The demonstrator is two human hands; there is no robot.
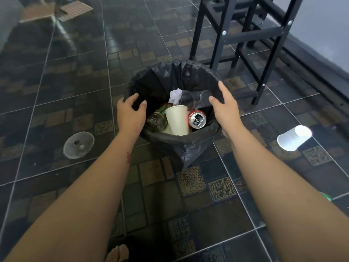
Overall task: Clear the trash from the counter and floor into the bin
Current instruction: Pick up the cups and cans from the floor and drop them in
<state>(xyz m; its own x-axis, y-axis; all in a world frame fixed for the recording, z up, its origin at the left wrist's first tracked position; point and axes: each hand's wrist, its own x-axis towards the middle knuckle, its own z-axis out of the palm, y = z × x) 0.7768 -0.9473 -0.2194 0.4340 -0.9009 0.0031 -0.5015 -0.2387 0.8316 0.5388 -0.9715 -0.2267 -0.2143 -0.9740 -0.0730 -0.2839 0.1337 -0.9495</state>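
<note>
Both arms reach down over the bin (170, 140), one hand at each side of its mouth. That looks like someone about to take the rim or settle the black liner (190, 156), which sags loose on the near side.

The left hand (131, 112) is spread wide, its fingers lightly bent and holding nothing. Its fingertips sit at the liner's edge, but I can't tell whether they touch it. The right hand (224, 105) is just as open and empty, with its thumb pointing inward over the opposite rim.

Between the two hands, down inside, lie a paper cup (177, 119), a red drink can (197, 119) with its opened top facing up, and a dark bottle (157, 119). Beyond them are a wad of crumpled white paper (174, 94) and some clear plastic cups (196, 98), so I'd say much of the clearing is done.

Not all of it, though. Well out past the right hand, a pale plastic cup (293, 138) lies on its side on the tiled floor (56, 91). Nearer the person, by the right forearm, something small and green (326, 196) peeks in at the frame's edge; I can't make out what it is.

Out beyond the left hand is a round floor drain (78, 145). Ahead of the right hand stands a black metal frame (245, 35). No desk is in sight from here.
</note>
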